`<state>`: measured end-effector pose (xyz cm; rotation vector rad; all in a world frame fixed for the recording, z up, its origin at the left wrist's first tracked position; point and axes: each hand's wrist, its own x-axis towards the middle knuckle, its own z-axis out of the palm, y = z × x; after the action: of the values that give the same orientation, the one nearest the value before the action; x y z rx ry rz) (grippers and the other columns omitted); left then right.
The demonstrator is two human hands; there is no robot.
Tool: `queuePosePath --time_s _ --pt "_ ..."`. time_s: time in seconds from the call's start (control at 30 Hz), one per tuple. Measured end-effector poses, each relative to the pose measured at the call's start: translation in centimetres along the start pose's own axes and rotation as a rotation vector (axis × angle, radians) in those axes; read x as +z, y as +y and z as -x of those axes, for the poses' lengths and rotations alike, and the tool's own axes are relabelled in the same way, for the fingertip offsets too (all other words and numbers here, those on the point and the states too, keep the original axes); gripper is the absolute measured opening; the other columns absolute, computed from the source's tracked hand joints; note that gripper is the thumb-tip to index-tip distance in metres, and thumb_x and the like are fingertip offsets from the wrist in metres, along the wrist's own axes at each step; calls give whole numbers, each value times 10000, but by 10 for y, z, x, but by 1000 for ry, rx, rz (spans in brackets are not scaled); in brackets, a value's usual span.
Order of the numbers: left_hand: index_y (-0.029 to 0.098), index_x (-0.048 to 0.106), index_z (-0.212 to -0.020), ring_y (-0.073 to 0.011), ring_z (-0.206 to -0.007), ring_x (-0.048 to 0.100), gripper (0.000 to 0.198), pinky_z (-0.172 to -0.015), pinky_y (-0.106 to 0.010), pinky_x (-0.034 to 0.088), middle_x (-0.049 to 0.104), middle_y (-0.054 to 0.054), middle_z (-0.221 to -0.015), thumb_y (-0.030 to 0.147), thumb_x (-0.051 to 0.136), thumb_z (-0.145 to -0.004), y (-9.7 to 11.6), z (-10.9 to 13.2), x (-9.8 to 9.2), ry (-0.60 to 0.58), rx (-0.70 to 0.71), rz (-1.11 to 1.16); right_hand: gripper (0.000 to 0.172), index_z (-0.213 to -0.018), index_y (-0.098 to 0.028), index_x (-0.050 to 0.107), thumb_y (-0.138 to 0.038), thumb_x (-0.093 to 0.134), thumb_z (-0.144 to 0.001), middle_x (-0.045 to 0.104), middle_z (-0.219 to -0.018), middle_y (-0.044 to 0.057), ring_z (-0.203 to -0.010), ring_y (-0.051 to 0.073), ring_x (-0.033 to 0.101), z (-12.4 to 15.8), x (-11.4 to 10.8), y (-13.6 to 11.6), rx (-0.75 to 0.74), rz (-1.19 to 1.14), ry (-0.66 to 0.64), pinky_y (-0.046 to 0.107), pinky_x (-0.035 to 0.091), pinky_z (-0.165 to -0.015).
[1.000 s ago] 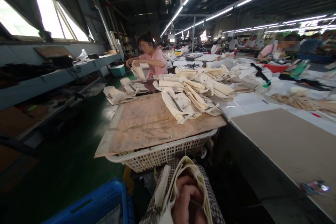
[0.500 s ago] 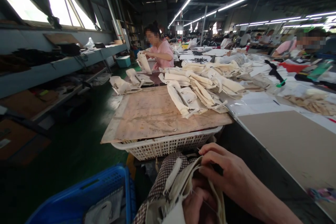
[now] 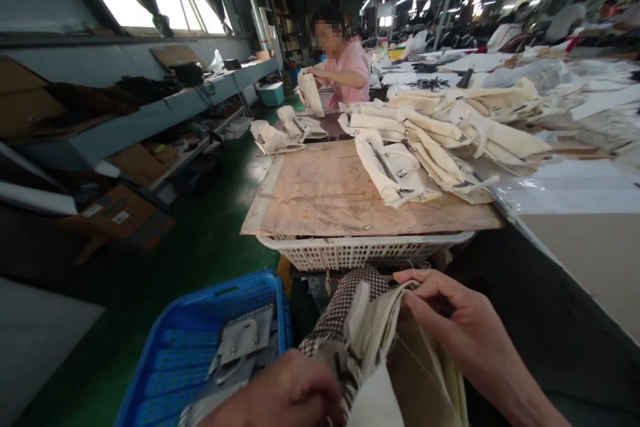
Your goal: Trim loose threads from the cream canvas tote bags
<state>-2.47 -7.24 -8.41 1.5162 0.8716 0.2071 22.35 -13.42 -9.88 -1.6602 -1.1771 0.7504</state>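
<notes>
Left hand (image 3: 287, 387) now outside cream cloth (image 3: 417, 367), blurred

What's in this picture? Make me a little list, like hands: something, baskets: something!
Right hand: pinching the edge of a cream cloth piece
Left hand: blurred, beside the cloth piece; grip unclear
Blue basket: lower left, with flat pale pieces inside
White basket: under a brown board
On the board: cream bundles
Further back: a person in a pink top

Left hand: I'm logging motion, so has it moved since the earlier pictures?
Yes. The left hand has come out of the cream fabric piece and shifted left, closer to the blue basket.
</notes>
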Motion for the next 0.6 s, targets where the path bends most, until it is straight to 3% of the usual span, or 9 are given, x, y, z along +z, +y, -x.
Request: queuePosePath --time_s 0.07,0.13,0.3,0.43,0.53,0.6 --pt "194 692 -897 -182 -781 632 226 -699 -251 473 689 -21 -811 348 528 -870 18 8 -18 -7 -40 -66 240 -609 -216 594 -349 600 -808 739 -1042 73 -954 223 696 -2 4 -1 5 -1 1 271 504 -748" --pt "190 652 -980 -176 -834 613 280 -708 -238 455 680 -31 -898 409 497 -902 41 9 -24 25 -30 -151 230 -612 -219 604 -350 598 -800 747 -1021 71 -909 220 704 -4 7 -5 -7 1 11 276 504 -730" --pt "199 626 -858 -155 -674 563 334 -591 -236 373 673 -3 -824 528 633 -802 83 -20 -5 15 72 -581 259 -577 -225 582 -379 565 -785 758 -974 69 -806 215 703 -13 18 -15 -28 81 37 295 504 -688" --pt "187 617 -764 -170 -608 547 452 -510 -239 303 641 -4 -671 618 716 -666 91 -57 -10 -98 45 -769 203 -617 -225 618 -351 547 -759 766 -953 73 -850 238 699 -30 22 -9 10 134 87 321 504 -728" --pt "177 636 -837 -154 -627 564 296 -512 -220 350 647 -4 -706 469 619 -794 88 -68 -31 -216 10 -609 198 -591 -223 611 -355 569 -733 772 -841 80 -803 263 695 -41 16 5 53 159 144 348 491 -715" --pt "168 636 -937 -151 -707 600 210 -599 -223 427 674 -14 -804 336 547 -846 82 -60 -39 -170 51 -473 215 -576 -222 598 -372 572 -729 773 -821 83 -777 268 694 -44 9 16 84 156 185 355 487 -703"
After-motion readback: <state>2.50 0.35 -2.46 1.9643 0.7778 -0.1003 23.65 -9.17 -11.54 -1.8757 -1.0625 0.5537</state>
